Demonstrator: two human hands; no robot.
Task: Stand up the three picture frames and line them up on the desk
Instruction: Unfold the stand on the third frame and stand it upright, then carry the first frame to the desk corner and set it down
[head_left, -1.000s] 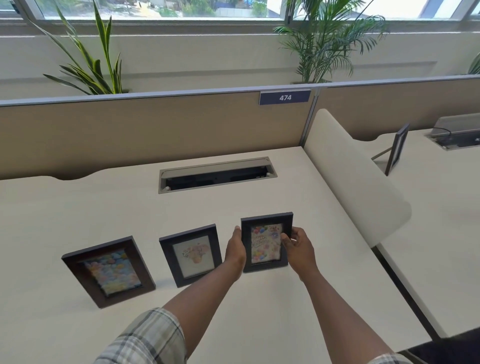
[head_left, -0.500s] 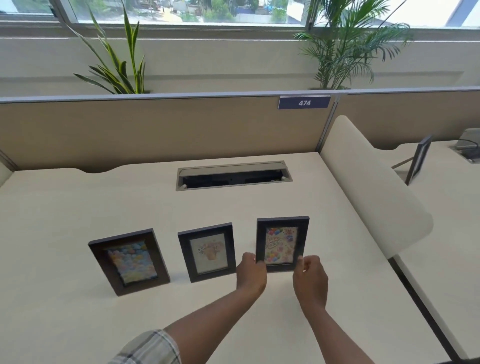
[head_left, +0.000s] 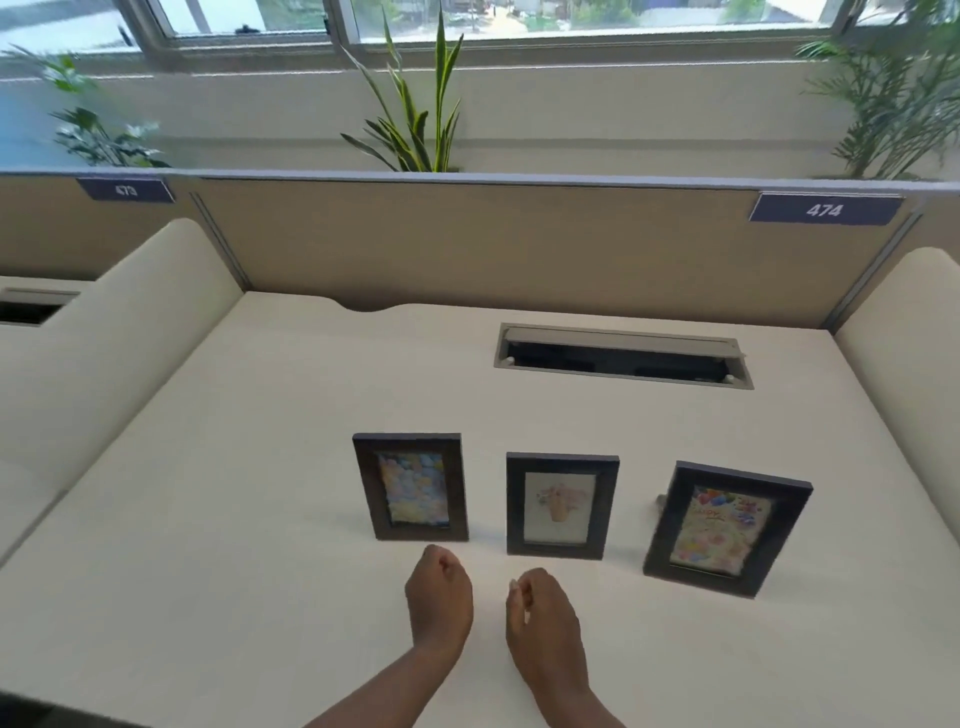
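The desk (head_left: 260, 467) is cream and wide, with a grey cable slot (head_left: 623, 358) at its far side. Three frames stand upright in a row on it: the right frame (head_left: 727, 530), the left frame (head_left: 413, 488) and the middle frame (head_left: 561, 506), each apart from the next. Near them, the left hand (head_left: 439, 597) and the right hand (head_left: 545, 618) hang over the desk with fingers loosely curled, holding nothing and touching no frame.

The number "474" is printed in white on a dark blue plate (head_left: 825, 209) fixed to the partition (head_left: 519, 244) at the desk's far right corner. A like plate (head_left: 126, 190) at the far left reads "473", blurred.
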